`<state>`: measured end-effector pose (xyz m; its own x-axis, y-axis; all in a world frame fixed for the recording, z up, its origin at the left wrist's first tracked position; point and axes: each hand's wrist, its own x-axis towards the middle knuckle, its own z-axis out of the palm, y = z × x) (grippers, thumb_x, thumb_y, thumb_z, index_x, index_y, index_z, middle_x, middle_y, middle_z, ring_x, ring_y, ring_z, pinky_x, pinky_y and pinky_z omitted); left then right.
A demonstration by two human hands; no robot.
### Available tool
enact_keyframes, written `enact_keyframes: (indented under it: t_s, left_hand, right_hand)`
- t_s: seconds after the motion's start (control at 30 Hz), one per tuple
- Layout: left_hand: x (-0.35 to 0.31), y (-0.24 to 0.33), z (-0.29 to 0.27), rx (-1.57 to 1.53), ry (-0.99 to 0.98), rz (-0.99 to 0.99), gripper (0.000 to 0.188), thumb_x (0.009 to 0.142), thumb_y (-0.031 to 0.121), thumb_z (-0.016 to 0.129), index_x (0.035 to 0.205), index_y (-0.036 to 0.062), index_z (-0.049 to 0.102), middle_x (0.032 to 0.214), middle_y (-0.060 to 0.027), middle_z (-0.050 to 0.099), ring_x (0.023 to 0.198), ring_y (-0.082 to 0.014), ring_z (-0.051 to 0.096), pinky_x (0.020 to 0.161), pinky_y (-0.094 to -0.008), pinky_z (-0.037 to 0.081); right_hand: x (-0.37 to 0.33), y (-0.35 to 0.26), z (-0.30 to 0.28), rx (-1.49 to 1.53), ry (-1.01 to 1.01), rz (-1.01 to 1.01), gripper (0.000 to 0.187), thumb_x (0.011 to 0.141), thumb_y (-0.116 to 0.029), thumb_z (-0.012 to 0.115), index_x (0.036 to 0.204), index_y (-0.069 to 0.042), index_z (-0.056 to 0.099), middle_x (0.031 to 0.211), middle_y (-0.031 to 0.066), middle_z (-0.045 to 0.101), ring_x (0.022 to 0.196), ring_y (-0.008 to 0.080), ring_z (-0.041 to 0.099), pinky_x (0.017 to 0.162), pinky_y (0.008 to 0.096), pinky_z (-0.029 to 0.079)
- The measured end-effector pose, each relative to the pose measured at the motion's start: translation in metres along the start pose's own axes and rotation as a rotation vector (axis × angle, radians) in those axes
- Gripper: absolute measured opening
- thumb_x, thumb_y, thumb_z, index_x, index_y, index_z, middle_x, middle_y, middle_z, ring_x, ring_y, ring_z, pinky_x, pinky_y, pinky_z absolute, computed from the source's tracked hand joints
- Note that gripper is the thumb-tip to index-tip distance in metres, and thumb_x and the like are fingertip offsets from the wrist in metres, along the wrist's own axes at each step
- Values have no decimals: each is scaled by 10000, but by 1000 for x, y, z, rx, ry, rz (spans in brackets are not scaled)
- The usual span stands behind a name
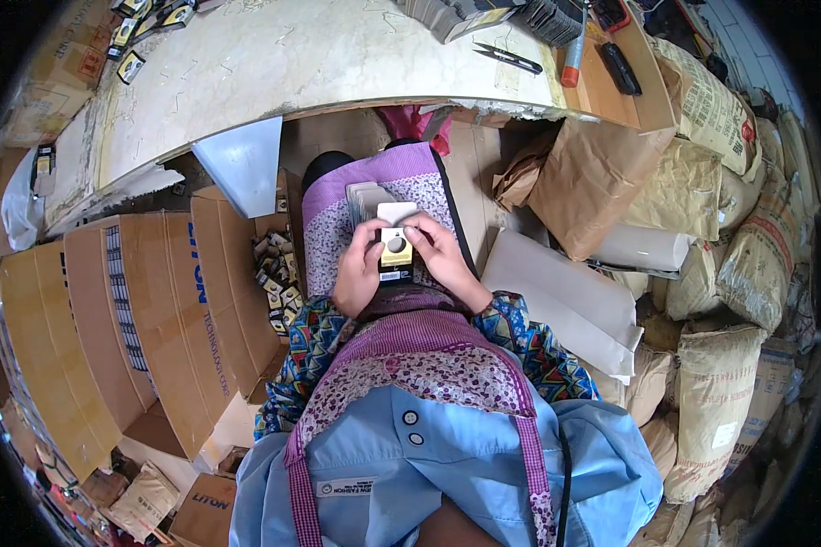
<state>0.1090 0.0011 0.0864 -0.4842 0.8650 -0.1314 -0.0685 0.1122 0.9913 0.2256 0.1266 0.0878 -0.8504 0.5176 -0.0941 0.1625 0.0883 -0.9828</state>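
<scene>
Over my lap, my left hand and my right hand both grip a small yellow-and-black printed cardboard package with a round cutout. The fingers of each hand close on its upper side edges. A pale flap stands up at its far end, between my fingertips. Just beyond, a row of flat grey-white card pieces lies on my purple floral apron. Whether anything sits inside the package cannot be made out.
A worn white table spans the far side, with a knife, stacked flat cards and small packages on it. At left, open cartons hold many similar packages. Brown paper and sacks crowd the right.
</scene>
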Motion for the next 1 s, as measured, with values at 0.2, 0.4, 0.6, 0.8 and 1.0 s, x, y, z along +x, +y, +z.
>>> enact_keyframes:
  t_s: [0.2, 0.4, 0.6, 0.8, 1.0]
  left_hand:
    - [0, -7, 5, -163, 104, 39, 258, 863, -57, 450, 1112, 9, 474, 968, -160, 602, 893, -204, 624, 764, -289, 461]
    - [-1, -10, 3, -66, 50, 46, 285, 850, -79, 452, 1124, 0, 457, 993, -162, 589, 915, -187, 605, 777, -276, 470]
    - [-4, -9, -2, -171, 113, 10, 257, 834, -95, 443, 1074, -17, 489, 986, -138, 583, 885, -175, 606, 776, -272, 478]
    - [-12, 18, -54, 682, 85, -248, 287, 808, -6, 560, 1089, 2, 504, 981, -162, 594, 873, -263, 621, 768, -329, 496]
    - [-11, -16, -18, 696, 204, 390, 466, 751, 105, 656, 1189, 73, 502, 1025, -180, 570, 908, -367, 579, 779, -437, 475]
  right_hand:
    - [5, -11, 4, -7, 233, -35, 219, 815, -37, 637, 1029, 5, 619, 933, 67, 620, 853, 115, 546, 781, 245, 428]
    - [12, -6, 3, 325, 229, 246, 131, 812, -85, 671, 892, 19, 666, 779, 20, 649, 706, 62, 563, 657, 212, 449]
    - [6, -8, -5, 42, 9, 109, 150, 823, -109, 659, 894, 23, 664, 798, 27, 655, 763, 76, 564, 708, 228, 451]
    - [4, 19, 6, -784, 148, -216, 160, 705, -117, 705, 796, -12, 625, 844, 92, 543, 813, 267, 535, 755, 343, 414]
    - [8, 6, 10, -720, 122, -249, 225, 638, -156, 754, 783, -39, 629, 923, 96, 523, 865, 265, 516, 789, 345, 364]
